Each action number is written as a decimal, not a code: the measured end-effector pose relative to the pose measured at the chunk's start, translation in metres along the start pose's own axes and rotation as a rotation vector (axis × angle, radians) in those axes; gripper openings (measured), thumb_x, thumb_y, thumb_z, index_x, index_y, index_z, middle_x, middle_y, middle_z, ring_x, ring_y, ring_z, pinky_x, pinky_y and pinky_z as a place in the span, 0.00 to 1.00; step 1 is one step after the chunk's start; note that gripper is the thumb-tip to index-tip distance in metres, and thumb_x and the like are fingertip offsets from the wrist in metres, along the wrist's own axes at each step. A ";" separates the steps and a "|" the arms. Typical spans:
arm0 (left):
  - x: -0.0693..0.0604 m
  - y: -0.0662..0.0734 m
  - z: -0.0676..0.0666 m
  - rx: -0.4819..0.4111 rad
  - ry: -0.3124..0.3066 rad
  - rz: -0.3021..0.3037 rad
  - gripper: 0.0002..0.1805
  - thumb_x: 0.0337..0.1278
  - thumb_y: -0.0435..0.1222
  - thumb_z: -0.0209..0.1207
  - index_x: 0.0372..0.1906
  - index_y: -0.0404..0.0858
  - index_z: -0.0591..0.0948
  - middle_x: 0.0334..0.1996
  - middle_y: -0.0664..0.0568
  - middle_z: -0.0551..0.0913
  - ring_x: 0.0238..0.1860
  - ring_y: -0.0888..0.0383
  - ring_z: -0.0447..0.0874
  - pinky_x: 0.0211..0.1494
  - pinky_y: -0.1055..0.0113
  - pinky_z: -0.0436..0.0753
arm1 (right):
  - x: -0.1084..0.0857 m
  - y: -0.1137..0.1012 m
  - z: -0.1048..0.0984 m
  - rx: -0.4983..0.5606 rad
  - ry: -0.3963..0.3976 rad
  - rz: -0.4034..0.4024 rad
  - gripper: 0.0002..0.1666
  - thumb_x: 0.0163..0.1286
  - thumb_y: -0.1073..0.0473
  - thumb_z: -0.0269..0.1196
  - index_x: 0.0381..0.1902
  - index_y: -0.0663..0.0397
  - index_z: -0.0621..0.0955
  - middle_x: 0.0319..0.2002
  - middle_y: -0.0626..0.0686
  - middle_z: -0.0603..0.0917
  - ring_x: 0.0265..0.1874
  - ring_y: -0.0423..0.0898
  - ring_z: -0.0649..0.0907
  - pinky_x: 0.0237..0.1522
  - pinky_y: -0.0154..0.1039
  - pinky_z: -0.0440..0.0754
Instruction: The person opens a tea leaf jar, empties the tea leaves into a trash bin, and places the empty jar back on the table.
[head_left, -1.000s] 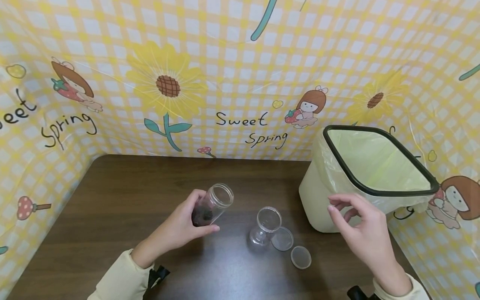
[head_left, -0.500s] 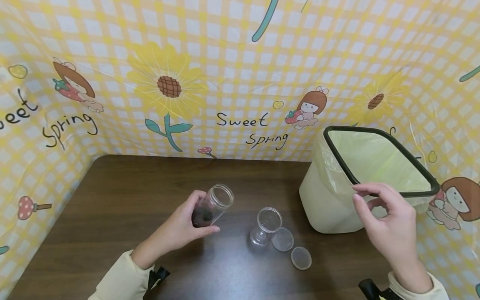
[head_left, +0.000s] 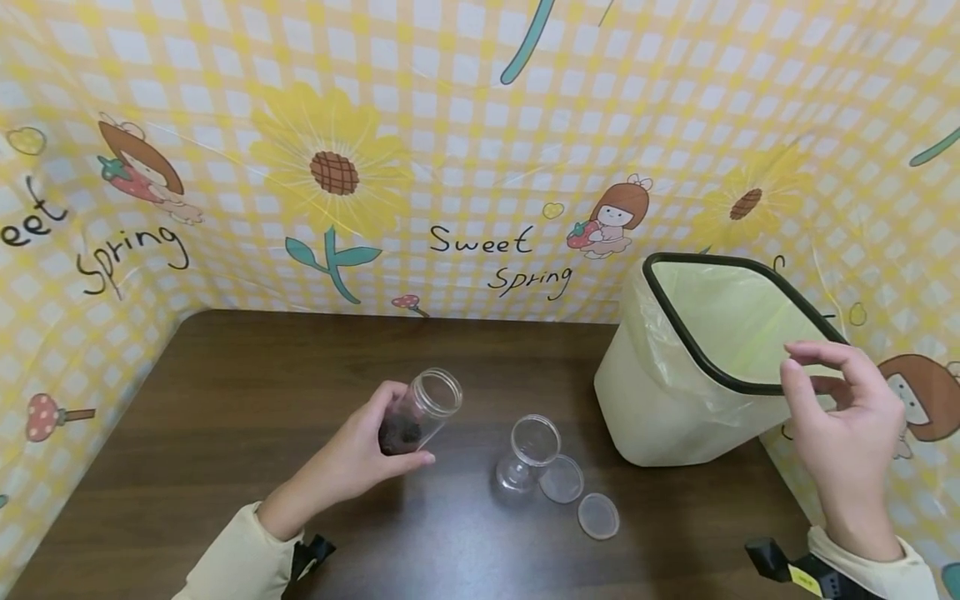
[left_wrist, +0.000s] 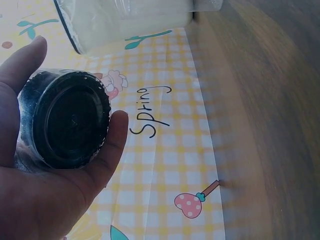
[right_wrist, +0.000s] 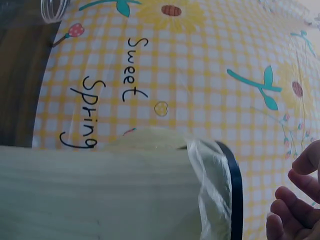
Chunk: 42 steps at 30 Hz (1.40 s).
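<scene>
My left hand (head_left: 360, 446) grips a clear open-mouthed jar (head_left: 437, 400), tilted to the right above the table. Dark material lies in its lower part; in the left wrist view the round base (left_wrist: 74, 120) of the jar looks almost black between thumb and fingers. My right hand (head_left: 847, 425) is raised at the near right rim of a bin (head_left: 675, 417), its fingers loosely bent and a gap showing between thumb and index finger. Nothing is visible in its grasp. In the right wrist view, the right fingers (right_wrist: 292, 210) appear beyond the bin's rim.
A second clear jar (head_left: 536, 442) stands mid-table, uncapped. Beside it lie two clear round lids (head_left: 561, 480), the nearer lid (head_left: 598, 517) apart from the other. The bin has a dark rim and a pale liner. Yellow checked cloth (head_left: 465, 167) walls the brown table (head_left: 262, 367).
My right hand has moved to the right along the bin's near side, from its left front to the right end of the rim. The left hand and its jar have stayed in place.
</scene>
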<state>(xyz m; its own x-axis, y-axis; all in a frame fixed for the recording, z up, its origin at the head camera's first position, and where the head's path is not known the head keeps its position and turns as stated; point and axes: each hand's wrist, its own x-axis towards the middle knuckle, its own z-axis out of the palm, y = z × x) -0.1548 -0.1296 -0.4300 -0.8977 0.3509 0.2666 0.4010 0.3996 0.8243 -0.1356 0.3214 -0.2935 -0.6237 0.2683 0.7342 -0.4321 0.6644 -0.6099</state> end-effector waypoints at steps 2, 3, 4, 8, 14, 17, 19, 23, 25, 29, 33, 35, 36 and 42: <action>0.000 0.000 -0.001 0.006 0.004 0.001 0.38 0.44 0.37 0.80 0.59 0.42 0.69 0.48 0.53 0.81 0.46 0.59 0.82 0.49 0.62 0.81 | 0.003 0.005 -0.002 -0.035 0.022 0.019 0.09 0.65 0.73 0.63 0.43 0.69 0.86 0.39 0.34 0.84 0.42 0.33 0.81 0.42 0.24 0.74; 0.000 0.000 -0.001 0.008 0.005 0.003 0.38 0.44 0.37 0.80 0.59 0.41 0.69 0.48 0.53 0.82 0.46 0.59 0.82 0.48 0.62 0.81 | 0.004 0.007 -0.003 -0.052 0.030 0.035 0.09 0.66 0.71 0.64 0.43 0.67 0.87 0.38 0.34 0.83 0.41 0.33 0.80 0.41 0.24 0.74; 0.000 0.000 -0.001 0.011 0.007 0.005 0.38 0.44 0.37 0.80 0.59 0.41 0.69 0.48 0.52 0.81 0.46 0.59 0.82 0.48 0.62 0.81 | 0.006 0.010 -0.004 -0.067 0.036 0.048 0.10 0.66 0.71 0.64 0.44 0.64 0.87 0.38 0.33 0.83 0.38 0.33 0.80 0.39 0.24 0.74; -0.001 0.000 -0.001 0.010 0.006 0.007 0.38 0.44 0.37 0.80 0.59 0.40 0.69 0.47 0.52 0.81 0.45 0.59 0.82 0.47 0.63 0.81 | 0.010 0.024 -0.008 -0.109 0.076 0.093 0.09 0.68 0.68 0.64 0.44 0.63 0.87 0.36 0.31 0.82 0.30 0.33 0.77 0.32 0.24 0.72; -0.001 0.000 -0.001 -0.001 0.000 0.011 0.38 0.45 0.38 0.80 0.59 0.40 0.69 0.47 0.54 0.81 0.45 0.59 0.82 0.48 0.62 0.82 | 0.017 0.050 -0.012 -0.195 0.163 0.176 0.11 0.69 0.64 0.63 0.44 0.64 0.87 0.34 0.28 0.77 0.27 0.32 0.74 0.31 0.23 0.68; 0.000 0.001 -0.001 -0.003 -0.003 0.005 0.38 0.46 0.38 0.79 0.59 0.41 0.69 0.47 0.54 0.81 0.45 0.59 0.82 0.48 0.62 0.82 | 0.019 0.063 -0.015 -0.230 0.200 0.220 0.12 0.68 0.63 0.63 0.46 0.60 0.88 0.35 0.28 0.74 0.32 0.29 0.73 0.35 0.24 0.67; 0.000 0.001 -0.001 -0.003 -0.006 -0.002 0.37 0.46 0.38 0.79 0.59 0.41 0.69 0.47 0.54 0.81 0.45 0.59 0.82 0.48 0.62 0.82 | 0.020 0.071 -0.017 -0.240 0.208 0.238 0.13 0.68 0.63 0.63 0.48 0.58 0.88 0.35 0.29 0.72 0.34 0.28 0.73 0.36 0.24 0.66; 0.001 0.002 -0.001 -0.009 -0.011 -0.006 0.37 0.47 0.38 0.79 0.59 0.41 0.69 0.48 0.54 0.81 0.46 0.59 0.82 0.48 0.62 0.81 | 0.020 0.079 -0.018 -0.254 0.201 0.259 0.17 0.68 0.61 0.63 0.52 0.57 0.87 0.36 0.29 0.71 0.38 0.27 0.69 0.39 0.25 0.65; 0.001 0.002 -0.001 -0.011 -0.012 -0.002 0.36 0.47 0.38 0.79 0.59 0.41 0.70 0.48 0.54 0.81 0.46 0.59 0.82 0.49 0.62 0.81 | 0.020 0.081 -0.019 -0.265 0.192 0.274 0.19 0.69 0.58 0.63 0.55 0.55 0.86 0.39 0.29 0.69 0.37 0.27 0.68 0.40 0.26 0.63; 0.000 0.001 0.000 -0.004 -0.011 0.010 0.36 0.48 0.39 0.79 0.59 0.42 0.70 0.48 0.55 0.81 0.47 0.59 0.82 0.49 0.62 0.81 | 0.019 0.084 -0.019 -0.293 0.163 0.343 0.24 0.70 0.54 0.62 0.62 0.50 0.82 0.43 0.30 0.66 0.35 0.27 0.65 0.41 0.27 0.61; 0.001 0.003 -0.001 -0.013 -0.012 0.014 0.35 0.49 0.39 0.78 0.59 0.42 0.70 0.49 0.53 0.81 0.47 0.59 0.82 0.50 0.62 0.81 | 0.018 0.087 -0.019 -0.305 0.120 0.449 0.31 0.71 0.50 0.60 0.70 0.51 0.75 0.51 0.33 0.66 0.39 0.26 0.64 0.48 0.27 0.63; 0.002 0.005 -0.001 -0.016 -0.011 0.017 0.36 0.48 0.39 0.78 0.59 0.42 0.70 0.49 0.53 0.81 0.47 0.59 0.81 0.50 0.62 0.81 | 0.018 0.089 -0.019 -0.319 0.105 0.486 0.33 0.72 0.49 0.57 0.72 0.53 0.72 0.59 0.42 0.70 0.47 0.31 0.69 0.57 0.30 0.64; 0.002 0.005 -0.001 -0.020 -0.011 0.016 0.36 0.48 0.38 0.78 0.59 0.42 0.69 0.49 0.53 0.81 0.47 0.59 0.81 0.50 0.63 0.81 | 0.018 0.090 -0.019 -0.331 0.095 0.499 0.34 0.72 0.49 0.56 0.73 0.54 0.71 0.62 0.47 0.70 0.52 0.36 0.71 0.61 0.33 0.64; 0.003 0.006 -0.001 -0.025 -0.009 0.008 0.37 0.47 0.38 0.79 0.59 0.42 0.69 0.50 0.53 0.81 0.47 0.59 0.82 0.50 0.62 0.81 | 0.018 0.094 -0.021 -0.345 0.074 0.522 0.34 0.72 0.49 0.53 0.73 0.56 0.72 0.59 0.50 0.74 0.55 0.38 0.71 0.65 0.37 0.62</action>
<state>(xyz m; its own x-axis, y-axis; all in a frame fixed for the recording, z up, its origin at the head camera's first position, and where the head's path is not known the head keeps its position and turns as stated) -0.1551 -0.1268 -0.4237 -0.8925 0.3621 0.2688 0.4036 0.3753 0.8344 -0.1738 0.4030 -0.3311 -0.6439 0.6571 0.3920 0.1598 0.6165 -0.7709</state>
